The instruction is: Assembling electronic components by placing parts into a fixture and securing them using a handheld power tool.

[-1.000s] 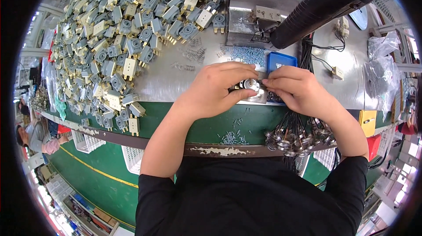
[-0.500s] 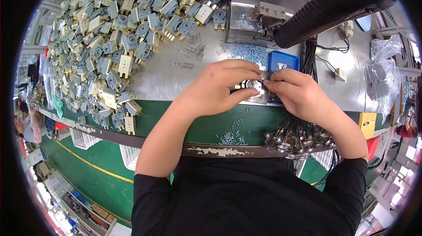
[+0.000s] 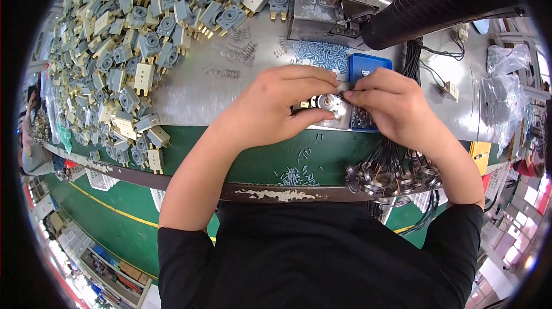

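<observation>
My left hand (image 3: 282, 99) curls its thumb and fingers around a small metal and white part with a round brass-coloured centre (image 3: 328, 102). A brass tab juts from the part's left side, between the fingers. On the part's right edge, my right hand (image 3: 394, 102) has its fingertips pinched together. Something small and dark shows at those fingertips, too small to name. Beneath the part lies a flat metal plate (image 3: 341, 123). Just right of it, partly behind my right hand, is a blue tray (image 3: 371, 59) holding small dark pieces in its near section.
Grey and cream switch housings (image 3: 150, 44) are heaped at the left. Springs (image 3: 238, 53) and small screws (image 3: 322, 55) lie on the metal tabletop (image 3: 184, 99). More screws (image 3: 298, 177) sit near the front edge. A black cylindrical tool (image 3: 437, 7) overhangs the right; wired metal rings (image 3: 391, 179) hang below.
The whole view has shifted, with the heap and tray now further left and up. Both hands stay at the part, whose round centre shows more plainly between the fingers.
</observation>
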Available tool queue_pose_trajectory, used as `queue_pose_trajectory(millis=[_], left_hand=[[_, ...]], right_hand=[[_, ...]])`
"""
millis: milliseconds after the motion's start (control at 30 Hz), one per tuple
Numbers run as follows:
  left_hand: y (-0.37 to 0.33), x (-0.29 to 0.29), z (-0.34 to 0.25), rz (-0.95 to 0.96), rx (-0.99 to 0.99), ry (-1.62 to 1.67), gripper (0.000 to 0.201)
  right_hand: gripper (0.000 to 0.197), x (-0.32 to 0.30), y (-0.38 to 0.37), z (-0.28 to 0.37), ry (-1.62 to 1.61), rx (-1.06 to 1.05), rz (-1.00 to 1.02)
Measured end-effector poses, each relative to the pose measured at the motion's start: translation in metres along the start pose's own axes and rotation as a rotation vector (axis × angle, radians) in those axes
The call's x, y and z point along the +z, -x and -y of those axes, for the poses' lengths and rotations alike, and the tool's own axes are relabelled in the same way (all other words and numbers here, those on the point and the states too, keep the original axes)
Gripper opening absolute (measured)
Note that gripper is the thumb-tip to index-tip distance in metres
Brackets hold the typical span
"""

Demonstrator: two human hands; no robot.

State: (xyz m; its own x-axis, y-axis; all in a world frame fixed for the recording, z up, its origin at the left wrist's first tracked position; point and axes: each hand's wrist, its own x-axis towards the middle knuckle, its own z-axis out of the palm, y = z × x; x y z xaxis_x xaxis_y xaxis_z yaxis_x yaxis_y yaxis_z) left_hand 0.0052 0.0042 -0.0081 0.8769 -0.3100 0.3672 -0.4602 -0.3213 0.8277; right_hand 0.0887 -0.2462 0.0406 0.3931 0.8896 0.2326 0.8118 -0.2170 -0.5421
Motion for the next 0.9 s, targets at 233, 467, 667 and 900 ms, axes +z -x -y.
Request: queue_pose_trajectory(millis=[233,467,667,900], left_hand=[[0.001,0.002,-0.002,-0.011,-0.042,0.019,0.036],[0.002,0.004,0.002,-0.029,0.004,0.020,0.033],[0.003,0.004,-0.001,-0.025,-0.011,0.039,0.031],[0.004,0.007,0.001,-0.070,0.022,0.030,0.030]], right_hand=[[0.034,-0.007,-0.009,-0.007,0.170,-0.231,0.058],[0.036,-0.011,-0.011,0.004,0.100,-0.161,0.125],[0.030,-0.016,-0.022,0.025,-0.104,0.156,0.010],[0.021,-0.029,-0.031,0.028,-0.131,0.236,0.128]])
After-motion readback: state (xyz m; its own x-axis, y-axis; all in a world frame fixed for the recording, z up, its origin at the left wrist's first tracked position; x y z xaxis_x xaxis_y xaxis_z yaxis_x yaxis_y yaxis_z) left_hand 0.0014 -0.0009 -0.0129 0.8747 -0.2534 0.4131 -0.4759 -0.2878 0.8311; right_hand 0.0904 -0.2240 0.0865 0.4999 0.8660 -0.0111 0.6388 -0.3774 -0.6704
